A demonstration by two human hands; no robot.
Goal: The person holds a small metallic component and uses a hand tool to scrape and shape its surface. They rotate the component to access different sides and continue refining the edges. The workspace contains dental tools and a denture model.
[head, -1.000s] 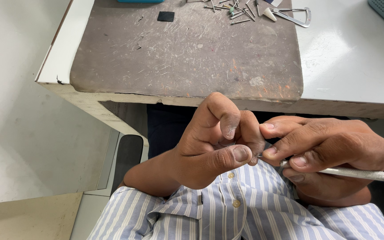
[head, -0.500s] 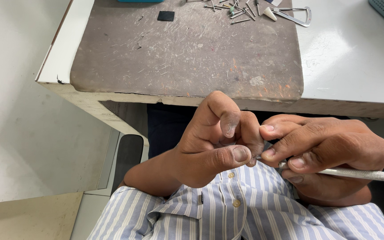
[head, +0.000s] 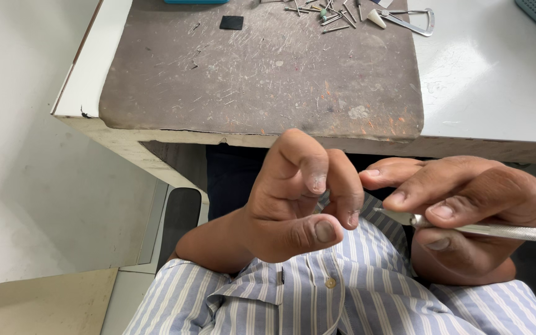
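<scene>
At the far left we saw only pale floor (head: 26, 155) and the chipped corner of the white bench (head: 79, 105). On the bench lay a worn brown mat (head: 262, 74), scratched all over, with a small black square (head: 231, 22) near its far edge and a scatter of thin metal bits (head: 330, 12) beside a wire-framed tool (head: 414, 18).

Below the bench edge, our left hand (head: 293, 205) was curled over a striped shirt (head: 342, 298), thumb pressed toward the bent index and middle fingers (head: 348, 192). It looked pinched on something very small, but whatever sat between the fingertips was hidden from us, so we could not tell what it held, or whether it held anything.

To the right, our right hand (head: 466, 211) was closed in a pen grip on a slim metal hand tool (head: 497, 231). Its handle ran off to the right edge, and its fine tip pointed left, just beside the left middle fingertip, seemingly at the spot the left fingers pinched.

We judged the work to be fine picking or scraping at a tiny piece, well apart from the mat and in the air above the lap. To do it well, we thought the two hands should brace against each other, the tool be gripped near its tip, and pressure kept light and aimed away from the skin. A slip could prick the fingertip or drop the piece into the lap.
</scene>
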